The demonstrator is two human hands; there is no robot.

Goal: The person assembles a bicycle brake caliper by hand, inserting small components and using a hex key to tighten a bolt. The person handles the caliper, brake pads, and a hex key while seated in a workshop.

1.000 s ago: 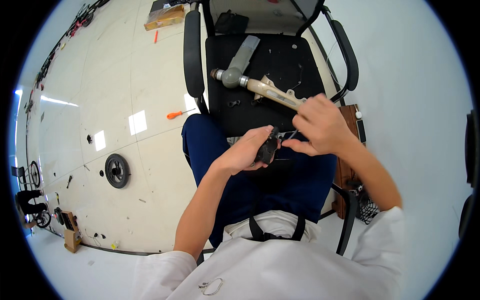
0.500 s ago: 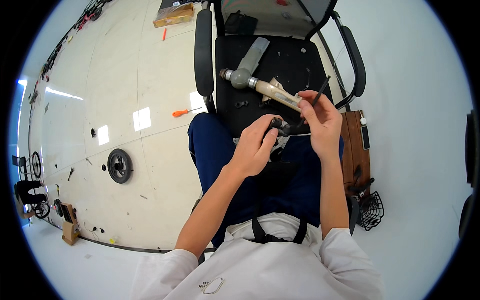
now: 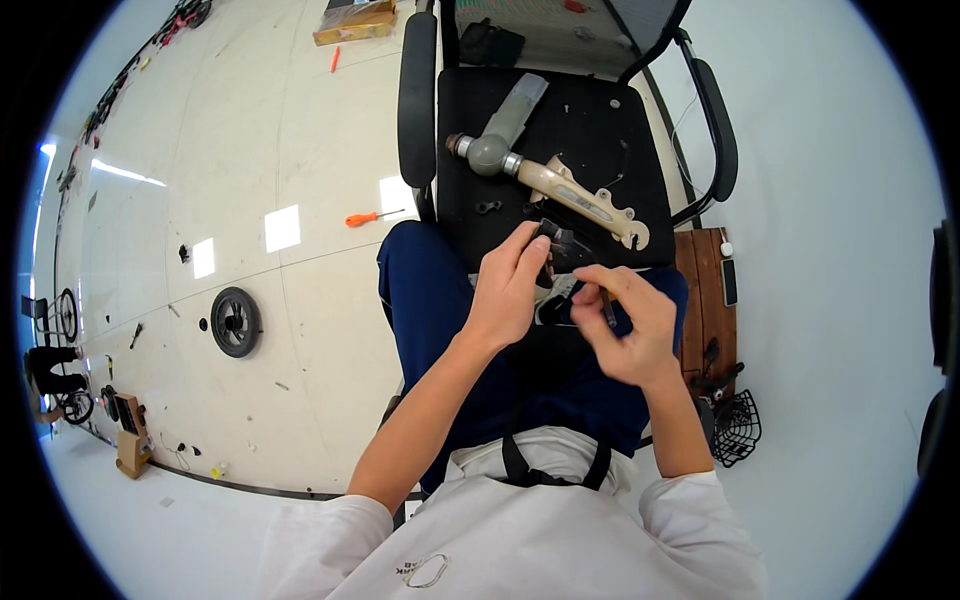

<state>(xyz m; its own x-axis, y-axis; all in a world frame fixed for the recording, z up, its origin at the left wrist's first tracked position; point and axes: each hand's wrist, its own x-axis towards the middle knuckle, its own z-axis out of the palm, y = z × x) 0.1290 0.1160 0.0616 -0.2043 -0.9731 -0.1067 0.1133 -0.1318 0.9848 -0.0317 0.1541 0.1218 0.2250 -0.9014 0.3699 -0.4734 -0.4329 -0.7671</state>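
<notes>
Moved: Since half a second ago, the right hand (image 3: 635,325) has dropped from beside the frame's end toward the lap, and the rod (image 3: 607,307) it holds, which stuck up past the fingers, now tips down toward the person.
Right hand: Half curled and a little blurred, the rod between thumb and fingers; how firm the grip is, I cannot tell.
Left hand (image 3: 508,285): Curled nearly closed around a black part (image 3: 556,245), thumb on top.
Black part: Held up at the near edge of the chair seat (image 3: 470,240), just left of the right hand; its far side is blurred.
Frame (image 3: 570,190): Grey and beige, lying on the seat. Its grey tube points to the back edge, its round joint sits near the left edge, and its beige arm slants to the near right corner.
Bracket (image 3: 488,208): Small and dark, on the seat toward the near left corner.
Floor, left of the chair: An orange screwdriver (image 3: 372,217) near the seat; a black wheel (image 3: 235,322) farther off.
Boards (image 3: 708,290): Brown wood, right of the knees, with a phone (image 3: 729,282) at the right edge and a wire basket (image 3: 736,428) by the near right corner.
</notes>
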